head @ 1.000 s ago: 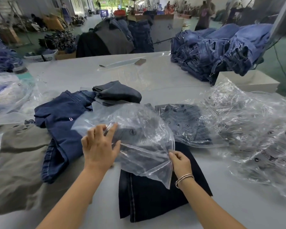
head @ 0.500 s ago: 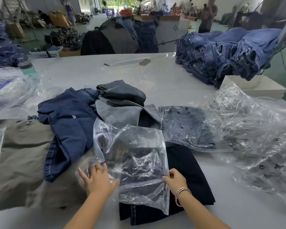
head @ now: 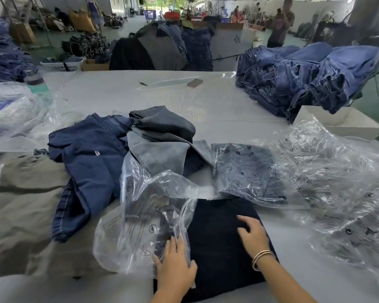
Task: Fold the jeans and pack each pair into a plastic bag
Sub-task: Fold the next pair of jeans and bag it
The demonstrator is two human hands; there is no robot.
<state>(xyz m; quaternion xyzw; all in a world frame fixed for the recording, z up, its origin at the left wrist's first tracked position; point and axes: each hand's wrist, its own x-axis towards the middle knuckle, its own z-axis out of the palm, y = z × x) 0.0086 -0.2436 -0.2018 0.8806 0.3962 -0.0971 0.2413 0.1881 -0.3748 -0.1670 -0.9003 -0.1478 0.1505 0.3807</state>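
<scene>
Here the left hand (head: 175,264) lies palm down at the near edge of the table (head: 109,92), fingers fairly straight and spread, pressing the near edge of a clear plastic bag (head: 144,217) against the left side of the folded dark jeans (head: 217,237). Whether the thumb pinches the film cannot be told. The right hand (head: 253,234) rests flat on top of the same jeans toward their right side, fingers relaxed and slightly spread, holding nothing; bracelets (head: 262,256) circle its wrist.

The folded dark jeans lie on the table right in front of the person, between the two forearms. The bag covers only their left part and billows up and to the left; most of the jeans lie bare, outside it.

Just beyond, to the right, a packed bag (head: 249,173) holds a grey-blue folded pair. Further right lies a heap of loose printed bags (head: 341,193). On the left, unfolded navy jeans (head: 90,162) and grey jeans (head: 162,136) lie crumpled beside an olive garment (head: 24,206). At the far right a tall stack of blue jeans (head: 298,77) stands beside a white box (head: 341,123).
</scene>
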